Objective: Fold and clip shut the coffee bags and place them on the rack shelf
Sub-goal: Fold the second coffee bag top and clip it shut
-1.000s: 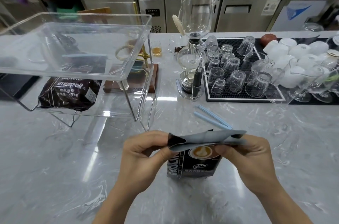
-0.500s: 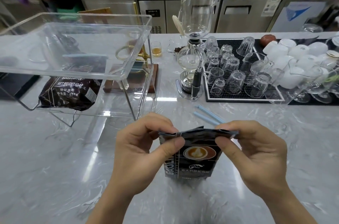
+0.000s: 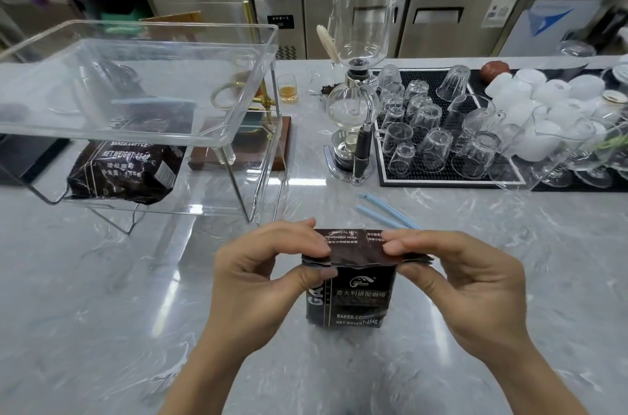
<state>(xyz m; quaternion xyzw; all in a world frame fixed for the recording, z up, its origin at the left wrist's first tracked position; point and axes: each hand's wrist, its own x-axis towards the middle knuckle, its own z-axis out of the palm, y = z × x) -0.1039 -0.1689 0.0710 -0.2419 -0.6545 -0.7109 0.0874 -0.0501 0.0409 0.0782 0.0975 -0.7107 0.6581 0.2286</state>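
Dark brown coffee bag [image 3: 351,299]: lower centre of the frame, upright on the worktop, top folded over toward the viewer; white print on its front.
Left hand [image 3: 261,275]: lower centre-left; grip narrow, thumb and fingers pinching the left end of the folded top of the bag.
Right hand [image 3: 465,282]: lower centre-right; grip narrow, thumb under and fingers over the right end of the same fold.
Clips [image 3: 387,212]: two pale blue bars lying side by side on the worktop, just above the right hand in the frame, touching no hand.
Rack [image 3: 238,142]: clear acrylic, two levels, left half of the frame; upper tray holds nothing that can be made out.
Second coffee bag [image 3: 125,170]: lying flat on the lower shelf of the rack, left of centre; a pale blue clip [image 3: 153,101] runs across its far end.
Worktop [image 3: 102,312]: grey marbled stone with a glossy sheen.
Siphon brewer [image 3: 356,91]: glass, upright, upper centre of the frame.
Black mat [image 3: 448,176]: right of the brewer, carrying upturned clear glasses [image 3: 438,149].
White cups [image 3: 530,98]: upper right, grouped beside the glasses.
Small glass [image 3: 287,88]: amber liquid inside, between rack and brewer.
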